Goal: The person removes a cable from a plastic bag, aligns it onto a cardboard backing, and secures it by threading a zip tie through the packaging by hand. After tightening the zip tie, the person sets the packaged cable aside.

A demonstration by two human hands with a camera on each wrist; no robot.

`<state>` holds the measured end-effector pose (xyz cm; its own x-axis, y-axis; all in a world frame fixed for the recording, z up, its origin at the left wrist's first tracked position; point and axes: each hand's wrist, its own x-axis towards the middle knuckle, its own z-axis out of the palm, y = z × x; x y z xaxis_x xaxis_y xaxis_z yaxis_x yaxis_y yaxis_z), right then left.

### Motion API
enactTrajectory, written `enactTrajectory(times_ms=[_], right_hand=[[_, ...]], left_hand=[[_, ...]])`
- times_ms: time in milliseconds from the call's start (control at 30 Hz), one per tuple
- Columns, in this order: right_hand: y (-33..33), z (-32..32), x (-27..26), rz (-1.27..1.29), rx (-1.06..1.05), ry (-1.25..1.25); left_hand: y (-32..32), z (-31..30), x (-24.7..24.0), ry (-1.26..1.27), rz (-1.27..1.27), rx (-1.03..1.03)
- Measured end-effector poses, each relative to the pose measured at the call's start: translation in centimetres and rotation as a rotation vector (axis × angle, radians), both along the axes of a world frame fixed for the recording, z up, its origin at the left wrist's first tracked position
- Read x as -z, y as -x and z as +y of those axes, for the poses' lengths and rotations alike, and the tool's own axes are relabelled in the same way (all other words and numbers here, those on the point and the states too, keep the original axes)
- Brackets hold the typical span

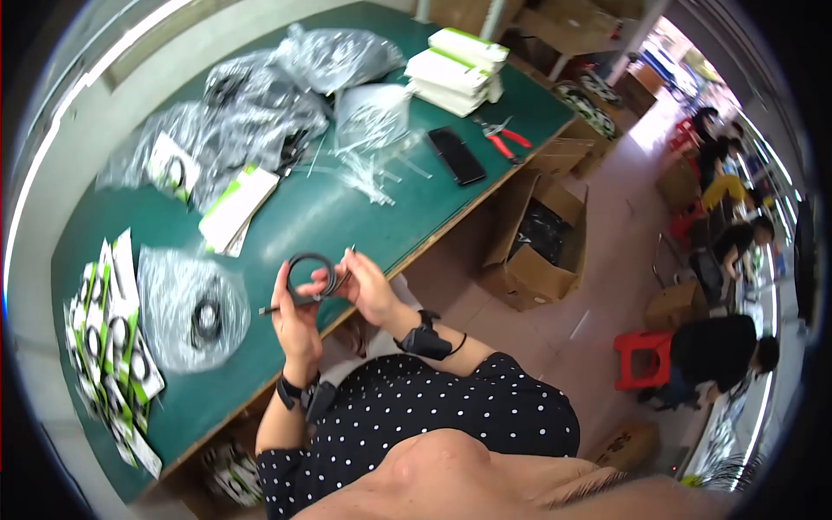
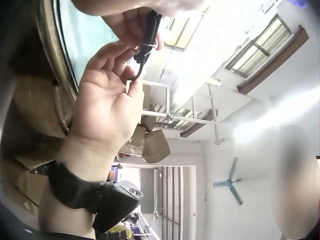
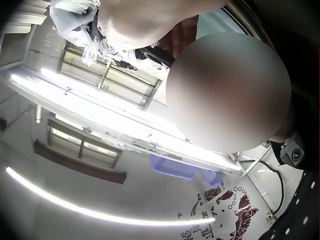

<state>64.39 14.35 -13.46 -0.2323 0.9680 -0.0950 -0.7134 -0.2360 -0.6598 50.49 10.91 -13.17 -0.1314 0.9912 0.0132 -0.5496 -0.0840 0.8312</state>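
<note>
A coiled black cable [image 1: 312, 277] is held between both hands above the table's front edge. The left hand [image 1: 299, 334] grips the lower left of the loop, with a connector end sticking out past its fingers. On the other side, the right hand [image 1: 373, 290] pinches the cable near an end at its fingertips. In the left wrist view, a tie crosses the bundled dark cable [image 2: 150, 35] beside the right hand [image 2: 105, 105]. The right wrist view hides most of the cable behind the near hand [image 3: 140, 22] and a blur.
The green table [image 1: 295, 217] bears plastic bags [image 1: 260, 87], white ties [image 1: 368, 173], a phone [image 1: 457, 156], red-handled pliers [image 1: 503, 139], stacked white-green packages [image 1: 455, 74], packaged cables [image 1: 108, 338] and a bagged coil [image 1: 205, 321]. An open carton [image 1: 542, 277] stands on the floor; several people sit farther right.
</note>
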Motion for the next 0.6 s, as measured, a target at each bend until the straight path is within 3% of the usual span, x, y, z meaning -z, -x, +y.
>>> enactTrajectory(times_ms=[133,233,300,433,567,600], right_hand=[[0.3,0.5,2.0,0.226,-0.083,0.010],[0.2,0.5,1.7,0.230,-0.099,0.002],[0.5,0.7,2.3,0.216,-0.080,0.010],[0.9,0.5,2.6,0.170,-0.012,0.052],[0.8,0.6,2.5,0.128,-0.017,0.098],[0.6,0.5,2.1,0.119,-0.027,0.115]], left_hand=[[-0.2,-0.3,-0.5,0.023,-0.025,-0.043],[0.0,0.0,0.5,0.038,-0.049,-0.024],[1.6,0.5,2.1,-0.061,-0.240,0.142],[2.2,0.5,1.7,-0.062,-0.329,0.272],[1.3,0.5,0.8,-0.123,-0.359,0.311],[0.4,0.1,-0.9,-0.009,-0.377,0.186]])
